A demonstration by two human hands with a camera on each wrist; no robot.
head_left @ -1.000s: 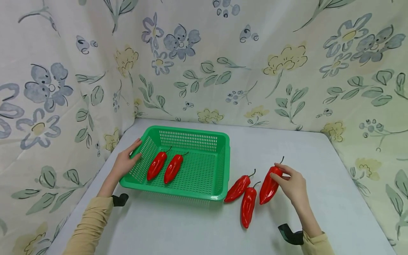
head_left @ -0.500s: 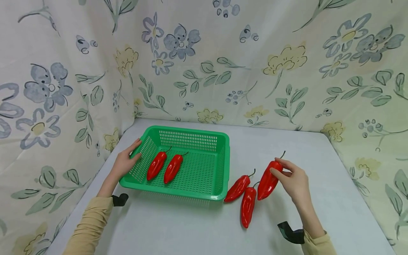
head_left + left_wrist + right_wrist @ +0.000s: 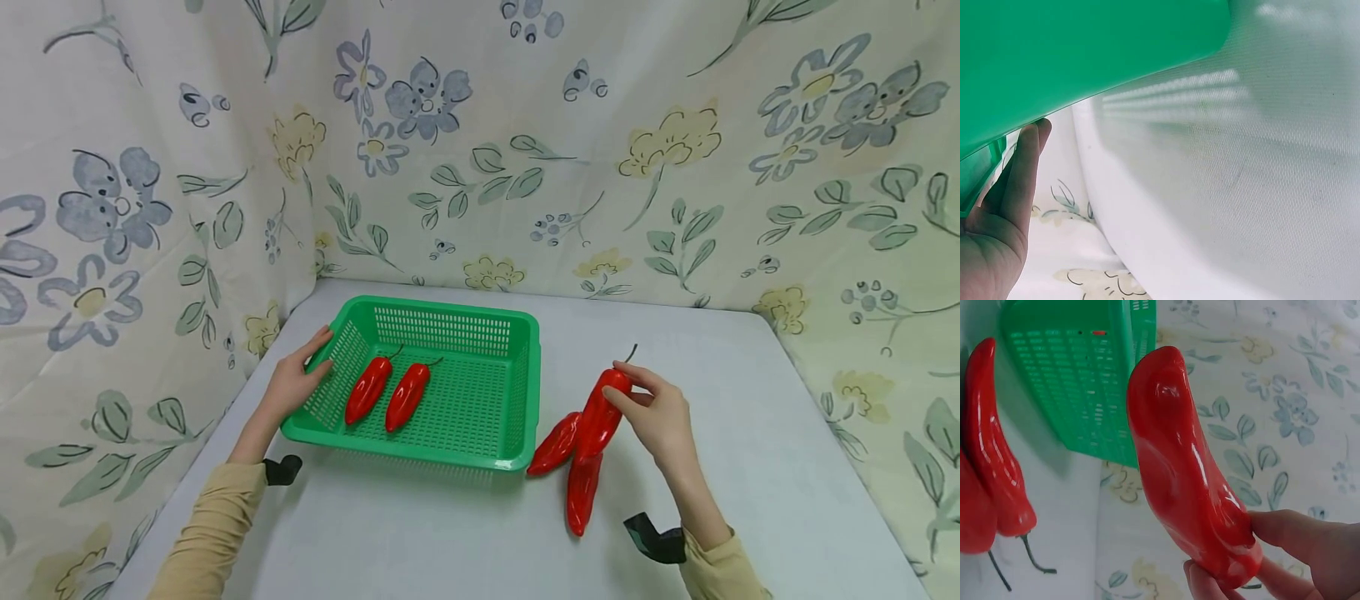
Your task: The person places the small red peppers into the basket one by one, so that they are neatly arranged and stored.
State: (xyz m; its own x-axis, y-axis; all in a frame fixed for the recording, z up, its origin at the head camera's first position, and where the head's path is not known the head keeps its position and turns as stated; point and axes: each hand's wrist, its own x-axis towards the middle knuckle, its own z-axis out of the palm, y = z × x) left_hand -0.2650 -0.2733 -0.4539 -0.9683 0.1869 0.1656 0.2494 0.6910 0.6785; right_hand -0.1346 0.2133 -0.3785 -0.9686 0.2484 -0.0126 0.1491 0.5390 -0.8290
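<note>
Above the white table, my right hand (image 3: 660, 412) pinches a glossy red chili pepper (image 3: 602, 412) near its stem end. The held pepper hangs tilted, tip down, and partly covers the pepper below it in the head view. Two more red peppers lie close together right of the basket: one pepper (image 3: 553, 446) by its corner, another pepper (image 3: 582, 498) nearer the front. My left hand (image 3: 292, 379) rests against the left rim of a green plastic basket (image 3: 420, 457), its fingers fairly straight in the left wrist view. Inside lie two peppers, a left pepper (image 3: 368, 392) and a right pepper (image 3: 408, 397).
A white table (image 3: 420, 533) carries everything. Floral fabric (image 3: 480, 167) stands behind it and along both sides. The basket's near right corner lies close to the loose peppers.
My right hand has lifted the pepper slightly and carried it left, over the front loose pepper. My left hand and the basket have stayed in place.
</note>
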